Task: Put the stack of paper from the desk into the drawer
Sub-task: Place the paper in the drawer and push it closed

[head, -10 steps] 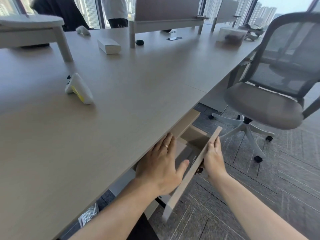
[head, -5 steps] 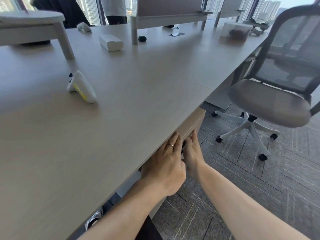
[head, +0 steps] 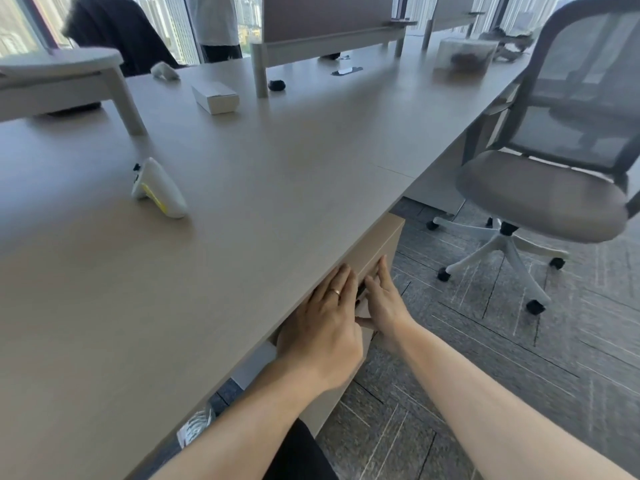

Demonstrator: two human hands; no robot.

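The beige drawer [head: 375, 249] under the desk's front edge is pushed in, its front flush with the cabinet. My left hand [head: 323, 327], with a ring on one finger, lies flat against the drawer front just below the desk edge, fingers together. My right hand [head: 384, 303] presses beside it, fingers spread on the same front. No stack of paper shows anywhere in the head view. The long wooden desk [head: 242, 209] stretches away to the back.
A white handheld controller [head: 157, 190] lies on the desk at left, a white box [head: 215, 97] further back. A monitor riser [head: 62, 81] stands at far left. A grey mesh office chair [head: 554, 161] sits right of the drawer. A person stands by the windows.
The drawer stood open a second ago with both hands on its front. It has since slid shut, and both hands stay pressed on the closed front.
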